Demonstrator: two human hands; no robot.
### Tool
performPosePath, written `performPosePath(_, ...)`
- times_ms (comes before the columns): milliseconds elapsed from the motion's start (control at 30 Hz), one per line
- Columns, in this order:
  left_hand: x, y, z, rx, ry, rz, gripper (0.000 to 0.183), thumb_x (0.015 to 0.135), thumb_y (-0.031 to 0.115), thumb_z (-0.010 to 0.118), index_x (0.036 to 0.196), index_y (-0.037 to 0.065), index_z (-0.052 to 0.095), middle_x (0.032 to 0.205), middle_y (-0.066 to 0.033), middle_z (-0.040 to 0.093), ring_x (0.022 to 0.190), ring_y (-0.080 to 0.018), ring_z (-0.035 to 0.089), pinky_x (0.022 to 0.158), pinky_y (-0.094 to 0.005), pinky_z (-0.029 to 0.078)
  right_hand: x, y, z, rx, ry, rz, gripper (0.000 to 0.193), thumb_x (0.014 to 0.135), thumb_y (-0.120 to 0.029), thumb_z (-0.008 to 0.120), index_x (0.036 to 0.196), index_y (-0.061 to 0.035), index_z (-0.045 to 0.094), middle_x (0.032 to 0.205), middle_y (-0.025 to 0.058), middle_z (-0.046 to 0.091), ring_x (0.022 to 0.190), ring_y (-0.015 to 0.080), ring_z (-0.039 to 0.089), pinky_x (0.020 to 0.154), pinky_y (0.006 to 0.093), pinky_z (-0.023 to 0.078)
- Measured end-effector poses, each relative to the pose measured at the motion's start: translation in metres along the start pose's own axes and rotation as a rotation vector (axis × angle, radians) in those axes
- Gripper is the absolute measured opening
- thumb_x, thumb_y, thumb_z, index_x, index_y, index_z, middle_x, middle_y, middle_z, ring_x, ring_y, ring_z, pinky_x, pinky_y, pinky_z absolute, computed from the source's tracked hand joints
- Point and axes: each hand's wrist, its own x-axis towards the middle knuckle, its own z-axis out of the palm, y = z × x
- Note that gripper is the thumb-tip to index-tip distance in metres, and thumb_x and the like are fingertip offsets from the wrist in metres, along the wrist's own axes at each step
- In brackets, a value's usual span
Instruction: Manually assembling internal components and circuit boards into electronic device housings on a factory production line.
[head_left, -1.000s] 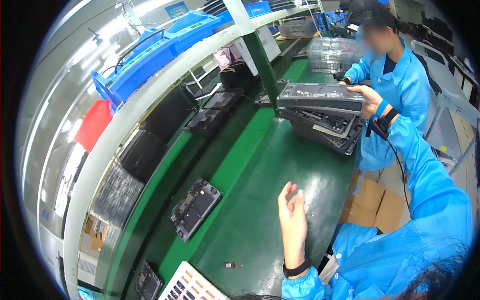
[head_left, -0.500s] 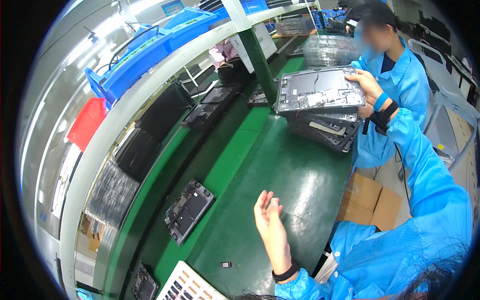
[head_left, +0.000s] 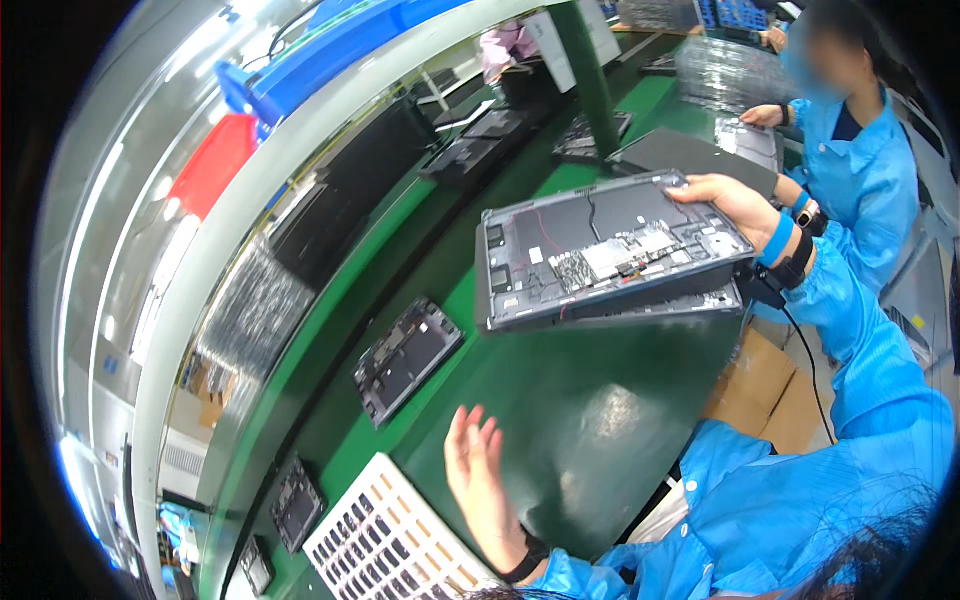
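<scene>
My right hand (head_left: 735,205) grips the right end of an opened tablet (head_left: 610,250), thumb on top. Its dark grey shell shows a circuit board, a flat dark panel and thin wires. Close beneath it lies a second dark tablet shell (head_left: 660,308), mostly covered; I cannot tell whether my hand holds that one too. My left hand (head_left: 475,475) is raised above the green table with its fingers apart and nothing in them. It is nearest to a white slotted tray (head_left: 372,468), which holds several small dark parts.
Another opened tablet (head_left: 408,362) lies on the green strip to the left, with more units (head_left: 297,505) nearer. A co-worker's hand (head_left: 765,115) is at a pale device beyond mine. A green post (head_left: 585,75) rises at the back. Cardboard (head_left: 765,385) sits below the table's right edge.
My right hand has brought the opened tablet nearer and leftward, off the stack. The view has shifted, showing more of the white tray. My left hand remains open, now beside the tray.
</scene>
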Motion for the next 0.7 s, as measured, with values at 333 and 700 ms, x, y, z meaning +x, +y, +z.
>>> performPosePath(333,-0.003,-0.03,0.055,-0.473,-0.087,0.108,0.075,0.094,0.015,0.089,0.154,0.009,0.045,0.147,-0.011,0.06,0.126,-0.0232,0.067,0.101,-0.043,0.063,-0.007,0.056,0.035,-0.242,-0.007,0.051,0.019,0.101,-0.016,0.075,0.114,-0.0015,0.075,0.1,0.0065,0.08,0.084,0.0168,0.078,0.078,0.0308,0.063)
performPosePath(700,-0.014,0.003,0.078,-0.301,-0.206,0.228,0.08,0.113,0.031,0.063,0.174,0.01,0.017,0.171,-0.0223,0.041,0.134,-0.0378,0.064,0.111,-0.05,0.056,-0.049,-0.026,-0.062,-0.015,0.365,-0.355,0.026,0.098,-0.019,0.074,0.116,-0.0007,0.076,0.108,0.0128,0.08,0.092,0.026,0.078,0.087,0.0401,0.063)
